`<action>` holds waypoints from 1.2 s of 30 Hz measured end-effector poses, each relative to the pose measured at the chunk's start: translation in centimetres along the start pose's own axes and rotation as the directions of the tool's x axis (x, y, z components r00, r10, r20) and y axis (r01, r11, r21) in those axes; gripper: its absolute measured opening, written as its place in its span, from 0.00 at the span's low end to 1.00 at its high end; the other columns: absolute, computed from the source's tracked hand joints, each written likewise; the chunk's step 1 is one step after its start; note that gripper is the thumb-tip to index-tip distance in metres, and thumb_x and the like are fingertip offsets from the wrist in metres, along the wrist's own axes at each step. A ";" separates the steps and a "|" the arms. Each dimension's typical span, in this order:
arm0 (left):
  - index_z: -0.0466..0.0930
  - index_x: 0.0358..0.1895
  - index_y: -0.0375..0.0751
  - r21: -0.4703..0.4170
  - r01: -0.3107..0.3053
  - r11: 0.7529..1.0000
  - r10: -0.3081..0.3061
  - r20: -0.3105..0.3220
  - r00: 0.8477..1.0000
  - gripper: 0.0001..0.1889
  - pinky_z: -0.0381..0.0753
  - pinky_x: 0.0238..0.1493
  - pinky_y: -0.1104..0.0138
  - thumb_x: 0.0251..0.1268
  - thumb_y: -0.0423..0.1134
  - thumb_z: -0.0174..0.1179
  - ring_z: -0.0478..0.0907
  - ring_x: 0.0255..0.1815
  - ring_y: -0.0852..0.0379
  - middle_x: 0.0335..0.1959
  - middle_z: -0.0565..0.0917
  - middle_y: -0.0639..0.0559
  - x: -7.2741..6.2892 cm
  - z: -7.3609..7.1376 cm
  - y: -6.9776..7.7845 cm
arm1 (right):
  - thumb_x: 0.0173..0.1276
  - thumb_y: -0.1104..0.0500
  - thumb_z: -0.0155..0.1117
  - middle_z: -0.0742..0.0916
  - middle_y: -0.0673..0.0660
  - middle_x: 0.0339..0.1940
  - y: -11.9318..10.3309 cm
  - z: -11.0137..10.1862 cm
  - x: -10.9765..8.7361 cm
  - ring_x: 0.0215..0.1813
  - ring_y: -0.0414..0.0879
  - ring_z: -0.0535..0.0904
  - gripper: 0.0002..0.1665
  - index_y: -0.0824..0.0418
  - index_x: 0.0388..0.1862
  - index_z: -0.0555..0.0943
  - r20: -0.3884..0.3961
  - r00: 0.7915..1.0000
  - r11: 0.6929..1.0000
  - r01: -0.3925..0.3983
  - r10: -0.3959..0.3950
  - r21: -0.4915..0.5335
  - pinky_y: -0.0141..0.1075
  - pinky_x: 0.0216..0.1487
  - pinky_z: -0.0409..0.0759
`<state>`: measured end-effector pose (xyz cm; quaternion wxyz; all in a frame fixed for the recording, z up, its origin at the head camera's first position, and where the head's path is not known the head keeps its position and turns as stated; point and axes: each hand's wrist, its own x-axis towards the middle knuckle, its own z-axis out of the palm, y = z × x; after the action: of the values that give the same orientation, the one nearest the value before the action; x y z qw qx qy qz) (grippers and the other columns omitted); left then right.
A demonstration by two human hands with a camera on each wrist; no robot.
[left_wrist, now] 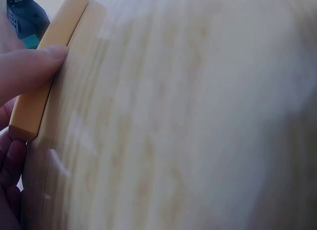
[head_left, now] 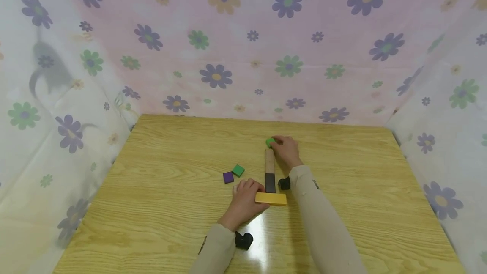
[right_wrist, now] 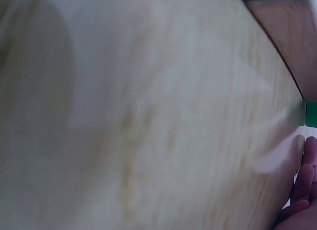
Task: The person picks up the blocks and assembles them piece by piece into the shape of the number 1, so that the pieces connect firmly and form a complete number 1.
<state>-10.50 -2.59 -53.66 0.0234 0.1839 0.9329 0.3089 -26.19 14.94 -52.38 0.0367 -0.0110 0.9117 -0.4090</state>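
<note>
Gripping the yellow block point(head_left: 271, 199) in left hand point(head_left: 245, 201), pinching the light-green block point(head_left: 269, 141) in right hand point(head_left: 287, 151), just beyond the tan block point(head_left: 269, 162)!

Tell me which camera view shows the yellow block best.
The head view, because it shows the yellow block nearly whole, gripped by the left hand, beside the dark block. The left wrist view shows it larger, but the thumb crosses it; the right wrist view doesn't show it.

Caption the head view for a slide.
Left hand grips a yellow block, right hand pinches a bright green block, at a wood-grain table.
</note>
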 end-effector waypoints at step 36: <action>0.72 0.40 0.56 0.007 0.008 1.000 -0.008 0.000 1.000 0.19 0.52 0.39 0.62 0.46 0.57 0.64 0.60 0.40 0.59 0.39 0.68 0.63 0.1 0.3 -0.1 | 0.66 0.49 0.52 0.72 0.63 0.55 0.1 -0.4 0.0 0.58 0.57 0.60 0.23 0.53 0.59 0.72 0.108 0.992 0.993 0.076 -0.066 -0.090 0.53 0.59 0.45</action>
<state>-10.58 -2.44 -53.96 0.0241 0.1801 0.9347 0.3056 -26.21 15.36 -52.19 0.0697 -0.0665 0.9257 -0.3658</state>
